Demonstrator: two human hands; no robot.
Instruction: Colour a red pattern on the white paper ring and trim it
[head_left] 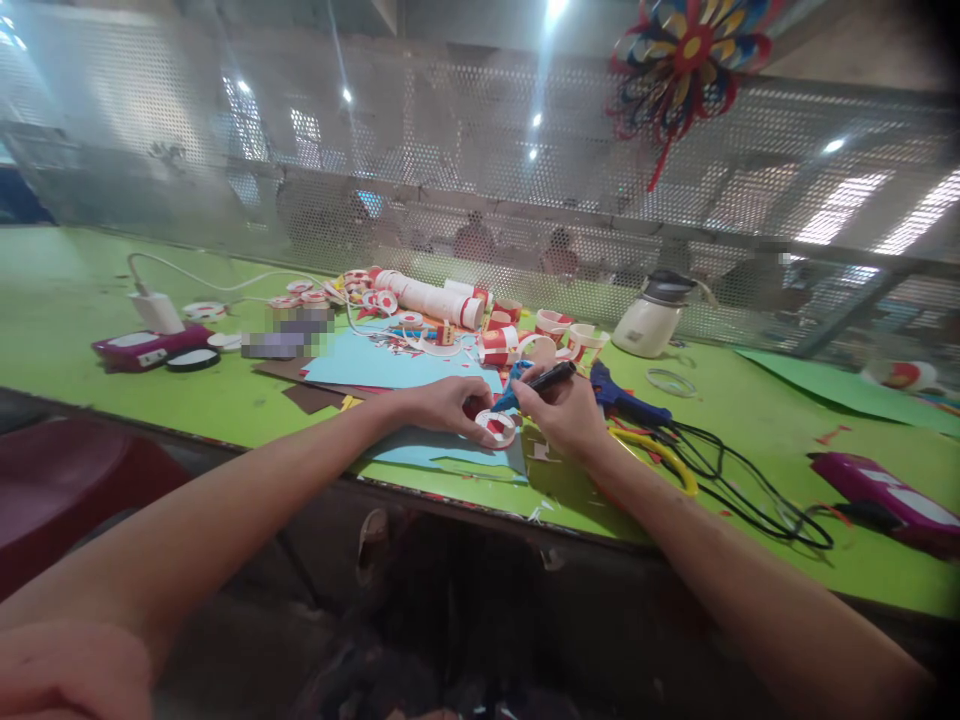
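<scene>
My left hand (448,405) has its fingers curled at the edge of a small round white-and-red paper cup base (498,430), holding it on the blue paper (450,452) near the table's front edge. In my right hand (564,412) is a black marker (553,377), gripped like a pen and slanting down toward the left. A crumpled-looking blue piece (516,388) shows by the right fingers, its pointed end near the cup base; what it is I cannot make out. Just right of that hand lies a blue glue gun (630,402) with a black cord.
Behind the hands are cut paper cups (499,345) and a long stack of white cups (427,297). A white kettle (651,318) stands at the back right. Yellow-handled scissors (660,455), a purple box (885,495) and a power strip (154,345) lie around. Perforated metal panels rise behind.
</scene>
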